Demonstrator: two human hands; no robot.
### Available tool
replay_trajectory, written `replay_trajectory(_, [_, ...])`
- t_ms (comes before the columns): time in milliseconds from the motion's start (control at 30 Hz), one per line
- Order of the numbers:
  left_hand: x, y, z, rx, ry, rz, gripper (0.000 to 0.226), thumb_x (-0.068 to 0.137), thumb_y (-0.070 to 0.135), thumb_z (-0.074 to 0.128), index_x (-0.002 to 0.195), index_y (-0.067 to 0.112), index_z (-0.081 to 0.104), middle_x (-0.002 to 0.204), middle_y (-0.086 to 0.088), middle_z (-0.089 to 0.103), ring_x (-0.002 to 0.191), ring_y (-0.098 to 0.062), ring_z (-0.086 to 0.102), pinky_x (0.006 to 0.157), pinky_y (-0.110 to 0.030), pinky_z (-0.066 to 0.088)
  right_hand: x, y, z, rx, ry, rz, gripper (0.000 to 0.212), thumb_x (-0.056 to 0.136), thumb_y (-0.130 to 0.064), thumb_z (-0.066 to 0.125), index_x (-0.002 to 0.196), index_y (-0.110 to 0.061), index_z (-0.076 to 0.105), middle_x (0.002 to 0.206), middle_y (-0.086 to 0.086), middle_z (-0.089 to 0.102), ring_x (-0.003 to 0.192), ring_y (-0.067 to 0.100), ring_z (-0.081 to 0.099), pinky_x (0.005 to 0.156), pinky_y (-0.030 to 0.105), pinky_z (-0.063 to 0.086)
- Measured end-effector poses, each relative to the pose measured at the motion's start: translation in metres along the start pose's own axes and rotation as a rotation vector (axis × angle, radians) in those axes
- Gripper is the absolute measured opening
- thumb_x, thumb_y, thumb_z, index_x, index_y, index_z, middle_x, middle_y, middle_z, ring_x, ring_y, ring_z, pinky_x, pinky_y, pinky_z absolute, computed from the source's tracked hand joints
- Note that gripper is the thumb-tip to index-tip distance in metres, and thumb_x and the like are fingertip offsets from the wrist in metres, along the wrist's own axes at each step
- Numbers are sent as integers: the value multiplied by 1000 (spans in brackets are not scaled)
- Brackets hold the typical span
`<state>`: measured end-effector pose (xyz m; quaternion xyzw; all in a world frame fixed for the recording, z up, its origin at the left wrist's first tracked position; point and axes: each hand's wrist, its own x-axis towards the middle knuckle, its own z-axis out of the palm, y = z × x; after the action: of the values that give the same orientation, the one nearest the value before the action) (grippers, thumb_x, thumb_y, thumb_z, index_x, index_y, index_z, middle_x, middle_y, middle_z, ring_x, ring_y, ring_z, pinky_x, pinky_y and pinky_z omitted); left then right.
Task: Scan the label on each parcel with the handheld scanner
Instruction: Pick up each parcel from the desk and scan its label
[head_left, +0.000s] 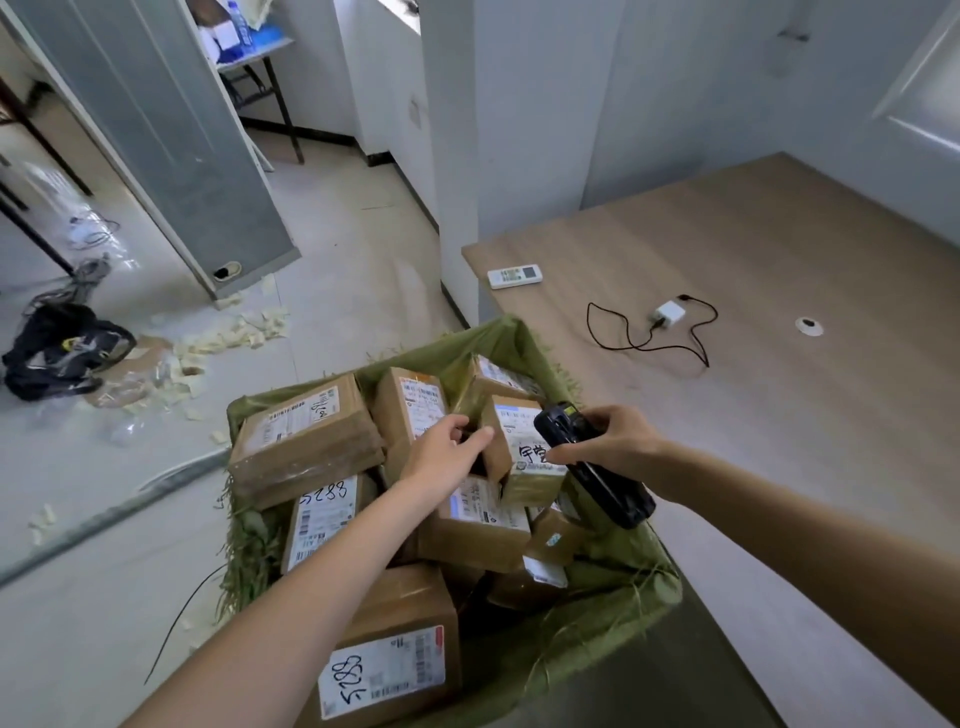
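Viewing from the head camera, the only view supplied: the right hand grips the handheld scanner, a black elongated unit, with fingers wrapped round its upper body. The scanner head points toward the small upright parcel in front of it. The left hand holds that parcel's left edge, fingers curled over the corner, thumb side partly hidden.

The parcel stands on end among other cartons inside a green woven sack, near the sack's far right corner, beside the table.

Handling judgement: the parcel is a small brown cardboard box, taped over. It appears light and rigid enough for one-hand support. The glossy tape may be slippery; take hold at the carton edges, clear of the label, so that the barcode stays exposed.

Appearance: a white printed label covers the facing side, with black handwritten characters on its lower half. Barcode detail is too small to read. Neighbouring cartons bear similar labels; one is marked "5288" by hand.

On the table lie a remote control and a charger with cable.
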<state>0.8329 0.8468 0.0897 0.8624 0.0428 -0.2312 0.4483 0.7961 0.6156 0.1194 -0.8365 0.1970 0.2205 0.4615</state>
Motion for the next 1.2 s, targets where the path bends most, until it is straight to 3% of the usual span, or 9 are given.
replay_trajectory(133, [-13,18,-13,-24,43,86,50,96,49,60,141,25,56,138,1,59,124,-18,55,106,-39,46,-20,-4,-20,-33,31,-26,48,64,-36,97,105,-26,75,95,2,79,84,22,77,83,43,65])
replay_trajectory(267, [-36,50,-20,-21,12,218,42,97,44,62,137,33,60,142,5,57,130,-15,50,100,-29,40,-60,-12,-44,-41,91,-63,69,54,-48,96,117,-34,71,98,0,78,85,20,77,83,41,65])
replay_trajectory(433, [-75,101,-17,-17,-34,368,50,92,48,68,138,32,60,144,4,56,134,-18,49,104,-30,39,-148,-18,-74,-48,270,-136,60,63,-48,94,118,-39,73,92,-8,78,76,10,74,65,21,55])
replay_trajectory(533, [-111,133,-9,-50,-110,464,65,87,54,71,145,29,53,147,2,53,137,-21,48,113,-44,41,-211,-15,-90,-43,402,-117,66,60,-57,92,121,-42,73,91,-9,78,80,11,74,65,20,51])
replay_trajectory(667, [-173,169,16,-54,-188,589,69,88,50,71,148,23,49,146,1,53,134,-19,49,112,-40,41,-305,2,-111,-45,576,-77,57,60,-57,92,113,-48,74,91,-10,77,86,12,73,71,23,52])
replay_trajectory(767, [-222,194,51,-63,-290,668,65,89,44,72,146,19,52,145,-4,55,131,-19,51,110,-35,41,-383,27,-125,-21,692,-7,66,58,-59,92,121,-51,71,98,-12,77,91,11,72,77,24,53])
replay_trajectory(900, [-295,233,114,-36,-413,782,50,90,41,72,135,22,64,137,-3,62,130,-19,54,107,-32,43,-494,80,-145,28,845,98,59,55,-60,91,111,-50,75,92,-13,78,91,12,73,88,30,59])
replay_trajectory(1133, [-450,282,266,67,-704,957,55,90,49,71,138,24,61,131,2,65,124,-15,58,103,-29,47,-691,205,-156,175,1081,335,58,60,-53,93,113,-44,72,90,-11,78,82,10,74,78,27,60])
replay_trajectory(1200, [-497,290,314,95,-778,988,59,89,50,71,139,23,57,120,3,67,118,-15,61,95,-25,49,-742,245,-156,195,1142,420,66,61,-55,93,121,-38,72,95,-9,76,85,10,72,71,24,55])
